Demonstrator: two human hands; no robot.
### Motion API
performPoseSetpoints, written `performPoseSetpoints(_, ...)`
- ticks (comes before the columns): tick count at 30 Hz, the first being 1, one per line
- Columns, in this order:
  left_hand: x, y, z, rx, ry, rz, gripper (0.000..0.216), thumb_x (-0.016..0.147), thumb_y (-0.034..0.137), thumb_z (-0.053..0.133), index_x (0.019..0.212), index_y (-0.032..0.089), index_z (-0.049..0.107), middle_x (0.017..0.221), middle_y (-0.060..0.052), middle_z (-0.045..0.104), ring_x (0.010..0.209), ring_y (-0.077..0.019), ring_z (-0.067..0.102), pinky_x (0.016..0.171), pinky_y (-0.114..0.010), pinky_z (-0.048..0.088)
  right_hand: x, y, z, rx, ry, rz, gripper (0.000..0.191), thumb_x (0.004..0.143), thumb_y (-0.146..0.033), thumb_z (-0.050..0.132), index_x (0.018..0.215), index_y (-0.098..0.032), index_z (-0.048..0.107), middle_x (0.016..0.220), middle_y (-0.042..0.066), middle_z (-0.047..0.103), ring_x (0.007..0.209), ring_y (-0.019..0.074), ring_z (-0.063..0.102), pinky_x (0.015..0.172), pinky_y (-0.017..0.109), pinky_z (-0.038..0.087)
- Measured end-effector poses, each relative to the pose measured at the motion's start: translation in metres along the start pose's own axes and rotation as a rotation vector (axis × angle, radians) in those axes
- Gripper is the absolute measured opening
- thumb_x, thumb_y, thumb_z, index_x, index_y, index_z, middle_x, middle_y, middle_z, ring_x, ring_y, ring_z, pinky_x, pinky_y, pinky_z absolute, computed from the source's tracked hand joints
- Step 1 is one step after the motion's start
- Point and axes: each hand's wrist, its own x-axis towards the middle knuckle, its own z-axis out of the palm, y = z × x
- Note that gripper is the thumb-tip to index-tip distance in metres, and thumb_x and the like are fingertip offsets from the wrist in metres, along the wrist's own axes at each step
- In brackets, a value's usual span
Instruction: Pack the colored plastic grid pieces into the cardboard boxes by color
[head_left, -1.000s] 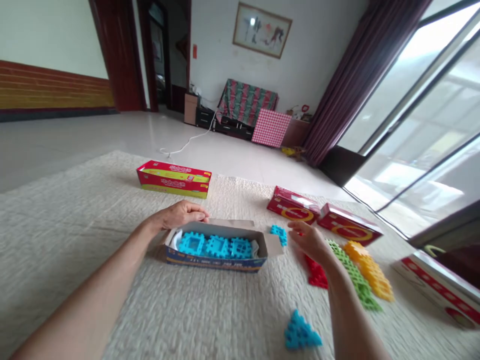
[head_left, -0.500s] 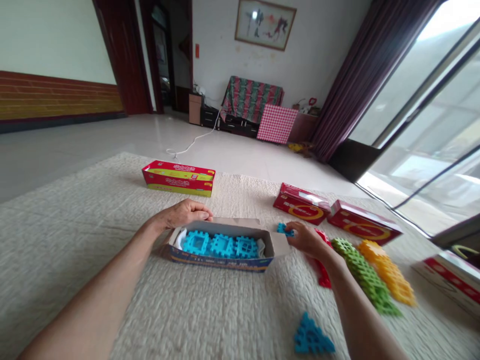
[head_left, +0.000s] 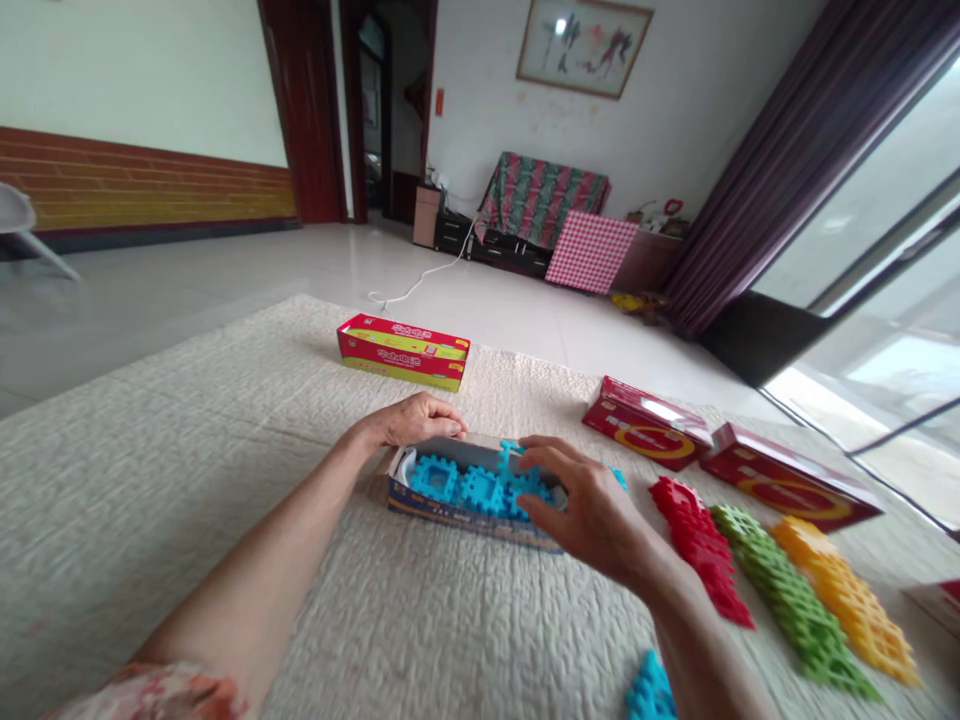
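Note:
A long cardboard box (head_left: 465,527) lies on the mat in front of me, its top open. Inside it sit several blue plastic interlocking blocks (head_left: 435,478) with notched edges, beside some white wrapping at the left end. My left hand (head_left: 420,420) grips the box's back edge near the left corner, fingers curled. Over the box's right end, my right hand (head_left: 574,495) has its fingers and thumb about a blue block (head_left: 511,456) that stands tilted above the others. The exact contact is partly hidden. Another blue block (head_left: 619,478) shows just behind the right hand.
Rows of red (head_left: 701,550), green (head_left: 795,590) and yellow blocks (head_left: 847,595) lie to the right. Blue pieces (head_left: 651,688) rest near the right forearm. A red-and-yellow box (head_left: 403,352) stands ahead; two dark red boxes (head_left: 647,422) are at the back right.
My right hand has left the blue block on the mat and moved left over the box. A blue block in the box now tilts up. The view has swung left.

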Motion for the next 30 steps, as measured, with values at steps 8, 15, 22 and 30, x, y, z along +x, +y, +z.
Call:
performPoseSetpoints(8, 0.001, 0.000, 0.000, -0.012, 0.006, 0.017, 0.024, 0.083, 0.029, 0.055, 0.090, 0.013, 0.072, 0.090, -0.006, 0.074, 0.082, -0.0156, 0.065, 0.076, -0.025, 0.047, 0.010, -0.008, 0.027, 0.020, -0.041, -0.035, 0.029, 0.070, -0.014, 0.064, 0.098, -0.022, 0.063, 0.112, 0.006, 0.065, 0.105, 0.0228, 0.059, 0.090, 0.041, 0.047)
performPoseSetpoints(15, 0.001, 0.000, 0.001, -0.013, 0.008, 0.012, 0.025, 0.083, 0.030, 0.056, 0.091, 0.013, 0.072, 0.092, -0.007, 0.074, 0.085, -0.0161, 0.065, 0.078, -0.025, 0.047, 0.003, 0.008, 0.006, 0.016, 0.052, 0.020, 0.023, 0.078, -0.028, 0.063, 0.099, -0.022, 0.063, 0.121, 0.008, 0.061, 0.104, 0.0213, 0.061, 0.086, 0.036, 0.049)
performPoseSetpoints(22, 0.002, -0.006, 0.000, -0.028, -0.020, -0.017, 0.027, 0.083, 0.035, 0.057, 0.092, 0.015, 0.072, 0.094, -0.007, 0.074, 0.088, -0.0178, 0.066, 0.079, -0.027, 0.048, -0.029, 0.108, -0.039, -0.199, 0.251, 0.371, 0.025, 0.077, -0.030, 0.056, 0.098, -0.019, 0.065, 0.096, 0.009, 0.071, 0.088, 0.0236, 0.067, 0.079, 0.039, 0.051)
performPoseSetpoints(30, 0.002, 0.002, 0.001, -0.003, -0.023, -0.072, 0.027, 0.082, 0.037, 0.055, 0.090, 0.017, 0.072, 0.093, -0.005, 0.073, 0.088, -0.0184, 0.065, 0.081, -0.028, 0.047, -0.043, 0.156, -0.002, -0.154, 0.075, 0.425, 0.029, 0.073, -0.015, 0.053, 0.099, -0.022, 0.063, 0.102, 0.008, 0.070, 0.093, 0.0212, 0.065, 0.082, 0.033, 0.049)
